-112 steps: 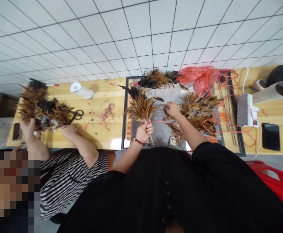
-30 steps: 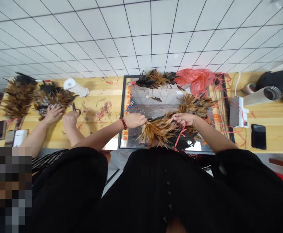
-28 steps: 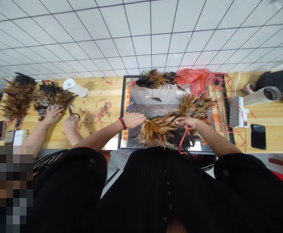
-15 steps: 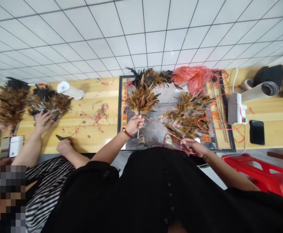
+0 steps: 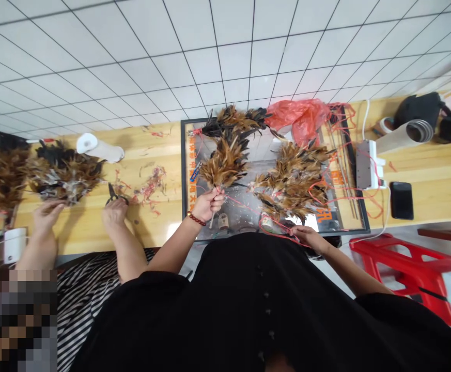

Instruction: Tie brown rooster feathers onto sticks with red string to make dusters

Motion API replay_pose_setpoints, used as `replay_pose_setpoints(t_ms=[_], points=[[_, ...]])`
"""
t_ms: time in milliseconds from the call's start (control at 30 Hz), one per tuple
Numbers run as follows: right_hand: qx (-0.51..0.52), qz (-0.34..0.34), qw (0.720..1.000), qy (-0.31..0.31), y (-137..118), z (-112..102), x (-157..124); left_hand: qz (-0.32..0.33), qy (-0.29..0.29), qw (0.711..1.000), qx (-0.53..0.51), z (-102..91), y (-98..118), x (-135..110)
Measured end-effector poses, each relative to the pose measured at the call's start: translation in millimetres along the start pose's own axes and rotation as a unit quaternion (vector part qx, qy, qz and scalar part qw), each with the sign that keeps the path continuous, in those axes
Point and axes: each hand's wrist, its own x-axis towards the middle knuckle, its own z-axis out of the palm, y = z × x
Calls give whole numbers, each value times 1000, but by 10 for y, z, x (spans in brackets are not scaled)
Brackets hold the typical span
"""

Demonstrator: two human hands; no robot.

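My left hand (image 5: pixel 206 203), with a red bead bracelet at the wrist, is closed round the thin stick of a brown feather duster (image 5: pixel 224 164) and holds it upright over a black-framed panel (image 5: pixel 183 170). A red string (image 5: pixel 248 206) runs from the duster's base down to my right hand (image 5: pixel 306 237), which pinches it at the table's near edge. A heap of loose brown feathers (image 5: pixel 293 178) lies on the panel between the two hands.
Beside me on the left, a person in a striped top rests hands by black scissors (image 5: pixel 113 193) and finished dusters (image 5: pixel 58 170). On the wooden table (image 5: pixel 434 181) lie a red plastic bag (image 5: pixel 300 116), power strip (image 5: pixel 366 165), phone (image 5: pixel 400 200), paper roll (image 5: pixel 99 149). A red stool (image 5: pixel 395 258) stands at right.
The duster lay sideways between both hands a second ago. My left hand has since stood it upright, and my right hand has pulled the red string down to the near edge.
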Motion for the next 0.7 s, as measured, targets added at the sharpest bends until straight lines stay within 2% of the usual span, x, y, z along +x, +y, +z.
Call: replay_pose_setpoints(t_ms=[100,167,200,233,333,400,467,567,633,700], points=[[-140,-27,985,-98,-181,14,29,45,57,997,9,26,-88,-4],[-285,-58,947,-136,-434,-22,84,61,75,995,16,45,-173,2],[-354,-83,924,-121,-587,-33,132,66,77,995,17,56,-215,4],[-408,-115,902,-74,-744,-29,196,70,76,994,18,70,-251,4],[-489,-202,838,133,-1148,135,489,80,69,994,9,121,-323,3],[-520,-210,808,181,-1290,340,732,83,64,995,1,154,-346,3],[-547,-213,789,180,-1321,536,951,80,57,995,-8,179,-365,-3],[-560,-222,781,165,-1265,673,1123,68,54,996,-24,198,-402,-22],[-514,-250,804,162,-1259,656,1097,55,62,996,-35,208,-431,-29],[-426,-296,841,154,-1333,611,977,36,73,996,-43,226,-457,-20]])
